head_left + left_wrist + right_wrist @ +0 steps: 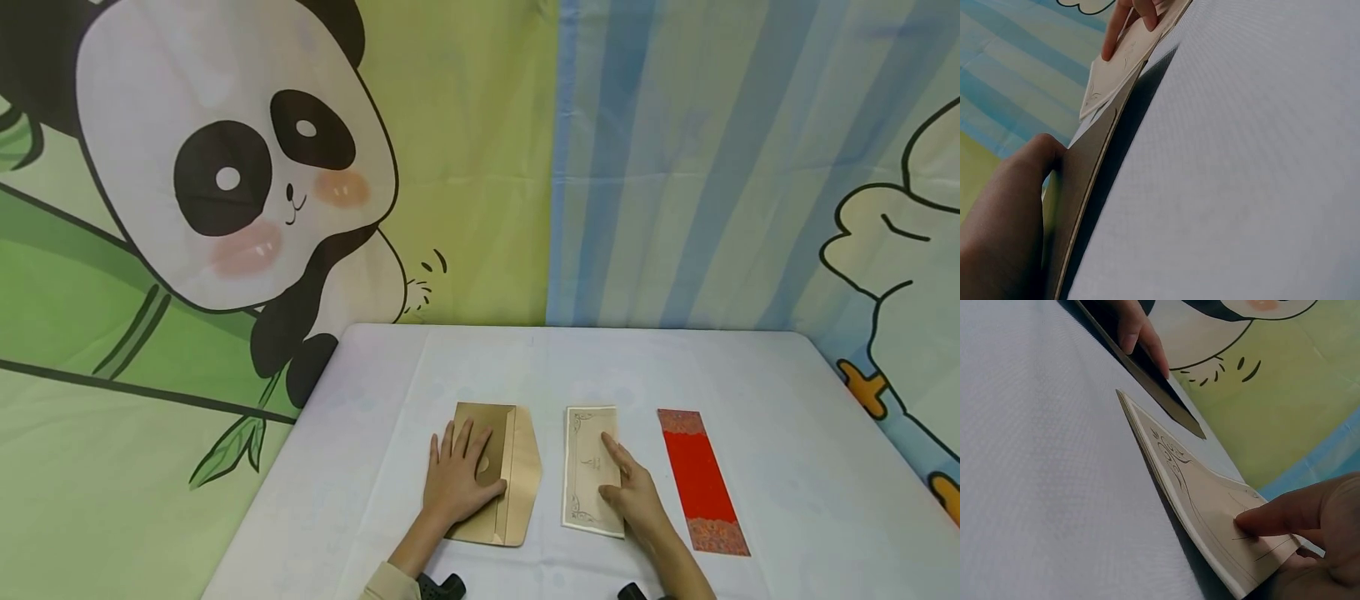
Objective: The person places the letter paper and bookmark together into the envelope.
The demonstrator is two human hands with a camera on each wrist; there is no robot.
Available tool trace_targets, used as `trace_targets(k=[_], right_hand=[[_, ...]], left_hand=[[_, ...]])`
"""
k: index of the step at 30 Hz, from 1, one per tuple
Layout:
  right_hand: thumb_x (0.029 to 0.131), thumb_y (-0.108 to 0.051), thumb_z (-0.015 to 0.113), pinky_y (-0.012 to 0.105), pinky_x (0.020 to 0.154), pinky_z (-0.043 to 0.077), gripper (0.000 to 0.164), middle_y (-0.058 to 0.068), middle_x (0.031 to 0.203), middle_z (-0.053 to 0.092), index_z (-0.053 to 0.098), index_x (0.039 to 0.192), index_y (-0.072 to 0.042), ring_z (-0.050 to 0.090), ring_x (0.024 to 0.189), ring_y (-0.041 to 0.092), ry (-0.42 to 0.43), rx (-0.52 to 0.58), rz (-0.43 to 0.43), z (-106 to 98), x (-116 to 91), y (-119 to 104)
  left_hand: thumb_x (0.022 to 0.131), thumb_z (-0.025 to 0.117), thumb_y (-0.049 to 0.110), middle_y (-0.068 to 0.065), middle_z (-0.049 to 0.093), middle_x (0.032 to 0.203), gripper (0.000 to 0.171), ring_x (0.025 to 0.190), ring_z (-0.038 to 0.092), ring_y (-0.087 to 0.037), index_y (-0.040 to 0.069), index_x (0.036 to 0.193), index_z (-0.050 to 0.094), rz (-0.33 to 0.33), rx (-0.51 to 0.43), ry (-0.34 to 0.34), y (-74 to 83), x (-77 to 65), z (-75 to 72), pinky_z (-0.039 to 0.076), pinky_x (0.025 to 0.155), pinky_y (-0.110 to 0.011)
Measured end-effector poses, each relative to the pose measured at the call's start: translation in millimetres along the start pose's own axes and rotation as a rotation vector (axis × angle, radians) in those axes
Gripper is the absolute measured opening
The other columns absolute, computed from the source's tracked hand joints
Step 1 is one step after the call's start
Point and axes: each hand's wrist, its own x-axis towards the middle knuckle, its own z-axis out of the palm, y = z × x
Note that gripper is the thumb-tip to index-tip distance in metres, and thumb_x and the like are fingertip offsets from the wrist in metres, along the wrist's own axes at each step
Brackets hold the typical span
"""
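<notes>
A gold envelope (491, 417) lies on the table with its pale flap (525, 475) unfolded to the right. On it rests my left hand (459, 487), fingers straight and spread, thumb reaching toward the flap. To the right is a cream folded card (581, 492) with an ornamental printed border. My right hand (633, 492) holds the card by its right edge, thumb (1266, 515) pressed on top and other fingers partly hidden at the edge. In the right wrist view the card looks slightly bent, several layers showing along its side.
A red strip (701, 479) with patterned ends lies right of the card. All of these are on a white-covered table (622, 367). Behind it hangs a printed curtain (465, 125) with a panda and blue stripes.
</notes>
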Motion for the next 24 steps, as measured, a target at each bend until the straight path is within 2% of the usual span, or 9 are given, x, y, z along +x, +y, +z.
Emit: trace_targets(k=[5, 9, 12, 18, 21, 24], right_hand=[[0.069, 0.023, 0.047, 0.01, 0.093, 0.033, 0.081, 0.012, 0.151, 0.017, 0.03, 0.144, -0.004, 0.019, 0.136, 0.024, -0.019, 0.148, 0.05, -1.9, 0.0, -1.5], [0.069, 0.023, 0.043, 0.014, 0.091, 0.038, 0.078, 0.011, 0.15, 0.019, 0.035, 0.141, -0.003, 0.021, 0.135, 0.024, -0.038, 0.296, 0.076, -4.5, 1.2, -0.6], [0.071, 0.023, 0.041, 0.015, 0.093, 0.038, 0.076, 0.011, 0.151, 0.014, 0.032, 0.142, -0.001, 0.015, 0.136, 0.025, -0.08, 0.408, 0.078, -7.1, 1.8, -0.2], [0.082, 0.021, 0.038, 0.017, 0.097, 0.033, 0.074, 0.009, 0.153, -0.011, 0.012, 0.147, -0.002, -0.005, 0.138, 0.024, -0.16, 0.652, 0.039, -13.4, 2.1, 0.5], [0.084, 0.019, 0.043, 0.02, 0.097, 0.035, 0.077, 0.009, 0.153, -0.011, 0.008, 0.148, -0.005, 0.0, 0.138, 0.026, -0.146, 0.643, 0.044, -13.3, 2.7, 3.6], [0.082, 0.016, 0.051, 0.023, 0.095, 0.038, 0.082, 0.01, 0.153, -0.006, 0.009, 0.148, -0.006, 0.012, 0.136, 0.024, -0.112, 0.561, 0.068, -8.8, 1.9, 6.5]], left_hand=[[0.07, 0.051, 0.071, -0.008, 0.025, 0.15, 0.085, 0.137, 0.014, -0.037, 0.028, 0.143, 0.036, 0.0, 0.001, -0.006, 0.5, 0.7, -0.2, 0.007, 0.106, -0.057], [0.07, 0.051, 0.071, -0.008, 0.025, 0.15, 0.085, 0.137, 0.014, -0.037, 0.028, 0.143, 0.036, -0.002, 0.004, -0.01, 0.9, 1.3, -0.7, 0.008, 0.106, -0.057], [0.07, 0.051, 0.071, -0.007, 0.025, 0.15, 0.085, 0.137, 0.014, -0.036, 0.029, 0.143, 0.036, -0.004, 0.009, -0.013, 1.0, 1.8, -1.5, 0.008, 0.106, -0.057], [0.07, 0.051, 0.072, -0.007, 0.025, 0.15, 0.085, 0.137, 0.014, -0.036, 0.029, 0.142, 0.036, -0.007, 0.003, -0.016, 1.0, 1.9, -1.9, 0.009, 0.106, -0.057], [0.07, 0.051, 0.071, -0.007, 0.025, 0.15, 0.085, 0.137, 0.014, -0.037, 0.028, 0.142, 0.037, -0.005, 0.001, -0.007, 0.6, 1.5, -0.7, 0.009, 0.106, -0.057], [0.07, 0.052, 0.071, -0.007, 0.025, 0.15, 0.085, 0.137, 0.015, -0.037, 0.028, 0.142, 0.037, -0.001, 0.004, -0.003, 0.2, -0.4, 0.6, 0.008, 0.106, -0.057]])
